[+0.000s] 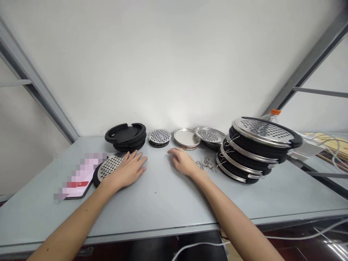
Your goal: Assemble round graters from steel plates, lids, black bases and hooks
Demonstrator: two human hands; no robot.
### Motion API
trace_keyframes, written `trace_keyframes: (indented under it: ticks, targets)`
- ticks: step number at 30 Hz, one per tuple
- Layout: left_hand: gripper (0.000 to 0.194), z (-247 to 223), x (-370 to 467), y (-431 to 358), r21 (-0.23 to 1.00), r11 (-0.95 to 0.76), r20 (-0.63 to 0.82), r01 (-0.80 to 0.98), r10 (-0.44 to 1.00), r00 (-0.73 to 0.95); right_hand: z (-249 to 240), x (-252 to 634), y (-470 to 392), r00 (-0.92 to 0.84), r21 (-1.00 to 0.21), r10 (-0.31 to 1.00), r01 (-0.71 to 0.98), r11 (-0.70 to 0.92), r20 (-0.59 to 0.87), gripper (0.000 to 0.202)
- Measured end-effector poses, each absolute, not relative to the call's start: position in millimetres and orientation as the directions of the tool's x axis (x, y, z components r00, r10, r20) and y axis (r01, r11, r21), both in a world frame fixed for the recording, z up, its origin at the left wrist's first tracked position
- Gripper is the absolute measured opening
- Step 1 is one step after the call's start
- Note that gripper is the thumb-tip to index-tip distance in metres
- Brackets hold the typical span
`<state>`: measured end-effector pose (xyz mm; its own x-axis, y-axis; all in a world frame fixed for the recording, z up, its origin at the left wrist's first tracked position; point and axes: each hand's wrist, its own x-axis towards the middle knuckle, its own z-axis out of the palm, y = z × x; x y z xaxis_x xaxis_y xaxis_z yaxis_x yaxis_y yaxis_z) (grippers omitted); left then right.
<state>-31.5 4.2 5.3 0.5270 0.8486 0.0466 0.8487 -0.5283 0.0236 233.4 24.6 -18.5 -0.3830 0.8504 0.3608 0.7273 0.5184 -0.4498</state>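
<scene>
My left hand [127, 169] lies with its fingers spread over the right part of a round perforated metal grater disc [108, 167] set in a black holder. My right hand [183, 159] rests low over the table with its index finger stretched out and the others bent; nothing shows in it. Ahead of my left hand is a stack of black round holders [127, 136]. Small grater discs [160, 136], plain round metal plates [186, 137] and larger grater discs [210, 135] stand in piles along the back. Wire clips [207, 165] lie right of my right hand.
A tall leaning stack of assembled black-and-metal graters [252, 152] stands at the right, wire clips hanging from its side. Behind it is a bottle with an orange cap [275, 112]. A phone [78, 179] lies at the left on the grey table [152, 210]. White cables hang below the edge.
</scene>
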Motion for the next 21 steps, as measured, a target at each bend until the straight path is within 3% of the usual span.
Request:
trace_keyframes:
  ticks: [3, 7, 10, 14, 21]
  targets:
    - [0.045, 15.9, -18.8, -2.6, 0.126, -0.542, 0.118, 0.831, 0.84, 0.53, -17.0, 245.2, 31.0, -0.268, -0.447, 0.884, 0.783, 0.432, 0.383, 0.051]
    - [0.042, 20.8, 11.0, -9.1, 0.252, -0.638, 0.18, 0.727, 0.769, 0.613, -16.7, 255.7, 35.7, -0.177, -0.461, 0.919, 0.822, 0.336, 0.353, 0.047]
    - [0.044, 13.5, 30.9, -6.0, 0.254, -0.662, 0.106, 0.705, 0.744, 0.66, -16.9, 257.1, 35.1, -0.204, -0.427, 0.927, 0.842, 0.331, 0.316, 0.035]
    - [0.041, -2.9, 42.0, 1.2, 0.225, -0.672, 0.14, 0.705, 0.739, 0.659, -17.7, 256.1, 34.4, -0.244, -0.388, 0.93, 0.857, 0.34, 0.276, 0.025]
    - [0.045, -13.7, 34.8, -1.4, 0.237, -0.687, 0.163, 0.687, 0.725, 0.669, -20.7, 256.2, 37.5, -0.218, -0.463, 0.943, 0.829, 0.314, 0.25, 0.024]
